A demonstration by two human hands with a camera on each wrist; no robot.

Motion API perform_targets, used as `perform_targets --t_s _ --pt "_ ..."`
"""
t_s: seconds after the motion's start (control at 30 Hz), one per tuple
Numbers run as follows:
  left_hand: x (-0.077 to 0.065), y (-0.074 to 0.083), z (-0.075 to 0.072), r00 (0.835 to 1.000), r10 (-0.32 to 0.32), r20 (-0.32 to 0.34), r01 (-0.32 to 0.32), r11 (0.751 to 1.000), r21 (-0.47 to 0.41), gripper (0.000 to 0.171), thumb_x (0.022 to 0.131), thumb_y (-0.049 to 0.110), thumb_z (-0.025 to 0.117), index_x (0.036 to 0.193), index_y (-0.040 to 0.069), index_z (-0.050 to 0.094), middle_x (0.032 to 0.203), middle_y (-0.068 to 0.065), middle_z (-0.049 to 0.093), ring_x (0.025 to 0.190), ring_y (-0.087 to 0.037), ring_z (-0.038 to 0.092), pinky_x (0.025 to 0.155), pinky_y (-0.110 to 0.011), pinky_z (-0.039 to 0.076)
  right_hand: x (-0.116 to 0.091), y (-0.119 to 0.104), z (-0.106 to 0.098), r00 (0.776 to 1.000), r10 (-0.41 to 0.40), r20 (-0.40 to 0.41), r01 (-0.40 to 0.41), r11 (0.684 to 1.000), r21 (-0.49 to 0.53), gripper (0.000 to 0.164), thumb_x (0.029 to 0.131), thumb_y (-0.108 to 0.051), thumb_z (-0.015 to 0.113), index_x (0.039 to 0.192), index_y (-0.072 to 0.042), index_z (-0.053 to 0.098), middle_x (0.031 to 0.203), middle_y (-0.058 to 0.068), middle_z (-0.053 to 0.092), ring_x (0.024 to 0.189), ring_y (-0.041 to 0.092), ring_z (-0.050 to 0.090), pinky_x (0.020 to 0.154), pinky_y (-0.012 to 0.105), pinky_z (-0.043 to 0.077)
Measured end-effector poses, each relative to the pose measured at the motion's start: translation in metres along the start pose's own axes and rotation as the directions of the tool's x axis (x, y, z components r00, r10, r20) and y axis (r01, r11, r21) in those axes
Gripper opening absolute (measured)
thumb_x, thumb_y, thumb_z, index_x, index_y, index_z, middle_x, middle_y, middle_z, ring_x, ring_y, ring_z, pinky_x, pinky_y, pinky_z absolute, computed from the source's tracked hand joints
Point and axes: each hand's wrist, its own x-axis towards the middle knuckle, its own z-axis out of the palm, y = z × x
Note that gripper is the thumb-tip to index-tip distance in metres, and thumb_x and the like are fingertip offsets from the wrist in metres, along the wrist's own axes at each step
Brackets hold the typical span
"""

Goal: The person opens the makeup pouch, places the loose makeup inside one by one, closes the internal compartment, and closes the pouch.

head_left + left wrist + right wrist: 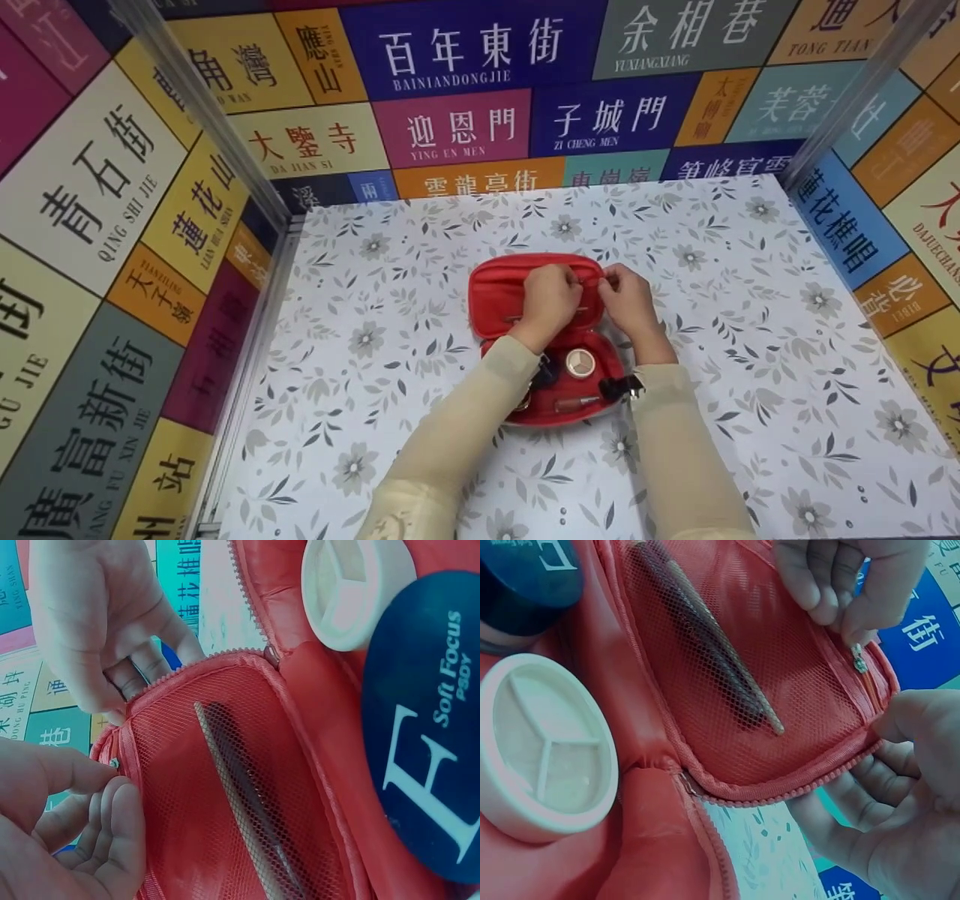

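A red zippered cosmetic bag point(484, 304) lies open. In its lid is a mesh pocket point(180, 795) with a dark slim stick and a tan slim stick point(727, 652) behind the netting. My left hand point(551, 300) pinches the small metal zipper pull point(859, 658) at the pocket's edge. My right hand point(630, 300) grips the lid's outer rim close by, thumb on the pocket side and fingers behind. In the bag's lower half sit a white round three-part palette point(580, 363) and a dark-blue-lidded jar point(427, 727) marked "Soft Focus".
A slim tube point(577, 404) lies near the bag's front edge. Under the bag spreads a white tabletop point(360, 270) with grey flowers and leaves. Colourful panels with printed place names point(457, 127) stand around its back and sides, with metal posts point(225, 127) at the corners.
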Motion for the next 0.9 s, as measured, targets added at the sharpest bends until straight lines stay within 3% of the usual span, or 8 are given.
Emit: perform_targets --t_s 0.27,0.47,0.63,0.9 --pt "0.0 -0.006 -0.003 1.0 0.0 -0.012 -0.001 1.0 -0.018 0.022 0.087 0.013 0.074 0.066 0.015 0.074 0.067 0.003 0.073 0.075 -0.02 0.073 0.074 -0.034 0.058 0.0 -0.002 0.004 0.999 0.015 -0.043 -0.016 1.0 -0.014 0.016 0.094 -0.01 0.059 0.102 0.001 0.067 0.094 0.017 0.07 0.086 0.027 0.061 0.077 0.034 0.047" --pt "-0.001 -0.011 -0.004 1.0 -0.003 -0.017 0.002 1.0 -0.02 0.024 0.086 0.012 0.072 0.062 0.018 0.07 0.063 0.006 0.068 0.068 -0.016 0.069 0.07 -0.044 0.057 -0.002 -0.004 0.004 0.999 0.019 -0.05 -0.02 1.0 -0.011 0.015 0.094 -0.008 0.06 0.102 0.001 0.068 0.096 0.02 0.072 0.088 0.029 0.064 0.077 0.032 0.048" --pt "-0.004 -0.011 -0.008 1.0 -0.021 0.002 0.021 1.0 -0.021 0.025 0.088 0.012 0.073 0.063 0.016 0.071 0.063 0.003 0.069 0.068 -0.018 0.068 0.069 -0.034 0.056 -0.003 -0.001 0.004 0.999 0.009 -0.052 -0.01 1.0 -0.017 0.015 0.093 -0.006 0.062 0.103 0.003 0.068 0.096 0.021 0.072 0.088 0.029 0.067 0.075 0.028 0.049" --pt "-0.005 -0.013 -0.015 1.0 -0.015 0.005 0.015 1.0 0.022 0.02 0.09 0.014 0.073 0.07 0.016 0.077 0.072 0.003 0.076 0.077 -0.02 0.074 0.076 -0.033 0.058 -0.003 -0.002 0.004 0.998 -0.002 -0.063 0.002 1.0 -0.004 0.017 0.093 -0.006 0.063 0.105 0.004 0.07 0.097 0.022 0.074 0.089 0.03 0.069 0.077 0.028 0.05"
